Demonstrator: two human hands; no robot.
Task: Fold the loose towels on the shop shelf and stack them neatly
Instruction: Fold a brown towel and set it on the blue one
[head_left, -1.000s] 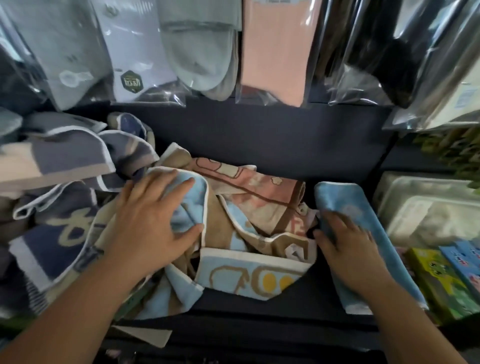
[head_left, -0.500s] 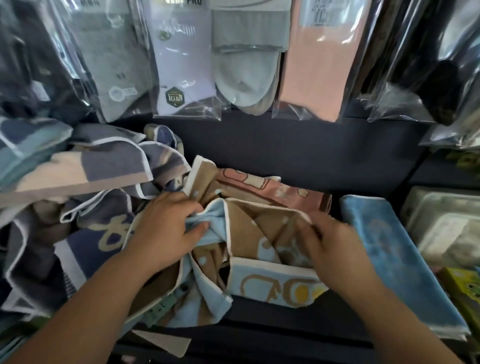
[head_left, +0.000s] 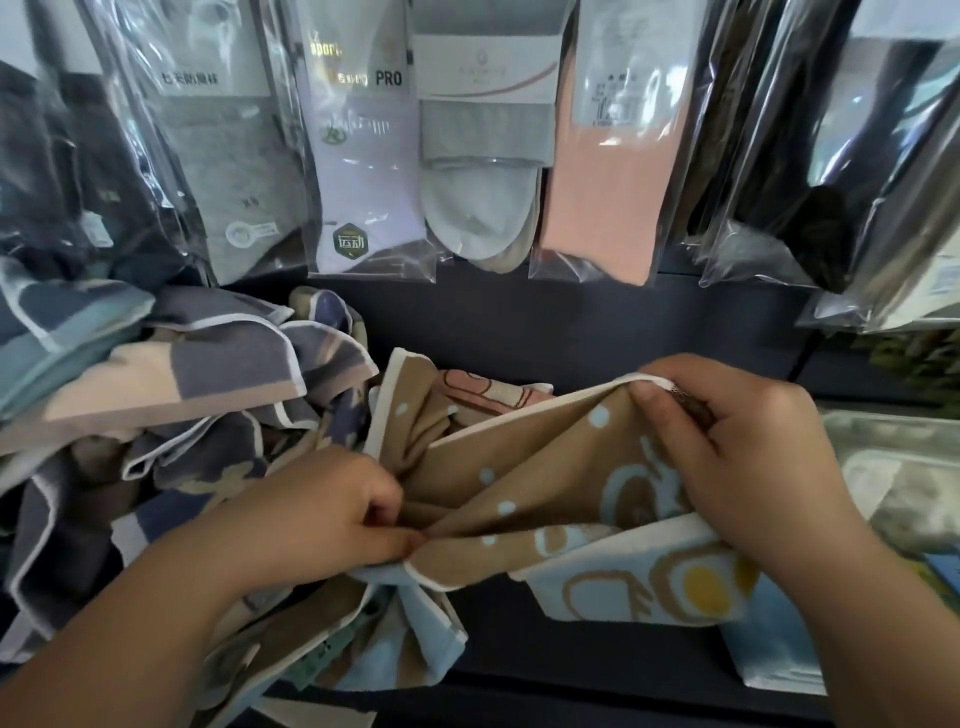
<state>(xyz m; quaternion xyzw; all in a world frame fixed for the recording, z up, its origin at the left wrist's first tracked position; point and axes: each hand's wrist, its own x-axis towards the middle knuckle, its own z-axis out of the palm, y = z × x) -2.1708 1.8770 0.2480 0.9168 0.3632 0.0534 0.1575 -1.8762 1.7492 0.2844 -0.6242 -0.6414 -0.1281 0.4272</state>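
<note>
Found brown fabric towel with light-blue dots and white hem raised just above dark shop shelf, stretched between both hands. Noted left hand closed, thumb and fingers pinching gathered lower-left edge of that towel. Noted right hand curled round upper-right hem, fingers folded over the white edge. Recorded light-blue reverse with yellow circle hanging below right hand. Logged loose heap of navy, grey and beige towels at left, lying against the held towel; pink-patterned towel lying behind it. Observed folded light-blue towel at right on shelf, partly beneath right forearm. Recorded clear-packed socks hanging above.
</note>
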